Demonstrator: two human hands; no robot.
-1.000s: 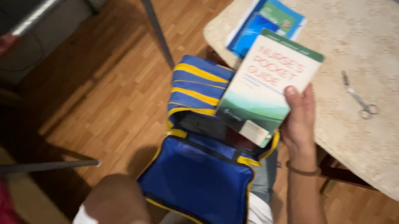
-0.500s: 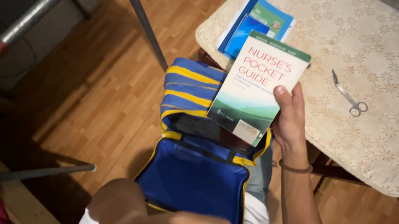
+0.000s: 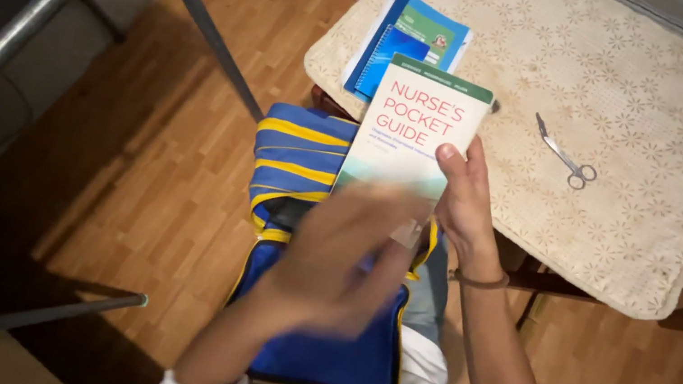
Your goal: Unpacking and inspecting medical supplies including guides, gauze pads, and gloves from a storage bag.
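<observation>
We hold the paperback book (image 3: 410, 134) upright in our right hand (image 3: 460, 204), thumb pressed on its front cover near the right edge and the fingers wrapped behind it, out of sight; the book's white and green cover faces us, its top edge reaching over the near edge of the table (image 3: 646, 112), its lower part hidden behind our other hand. Our left hand (image 3: 341, 251) is raised in front of the book's lower half, blurred, fingers spread loosely and gripping nothing that we can make out; whether its fingertips touch the cover we cannot tell. Below both hands the blue bag with yellow trim (image 3: 307, 177) rests on our lap, its flap folded toward us and its mouth gaping; the book hangs just above that mouth, not inside it. On the table, which is covered with a cream lace cloth, a blue and green spiral-bound booklet (image 3: 407, 38) lies just behind the held book, partly covered by it; a pair of metal scissors (image 3: 565, 154) lies well to the right of the book, apart from our right hand. A grey metal frame (image 3: 40, 16) crosses the wooden floor at left.
</observation>
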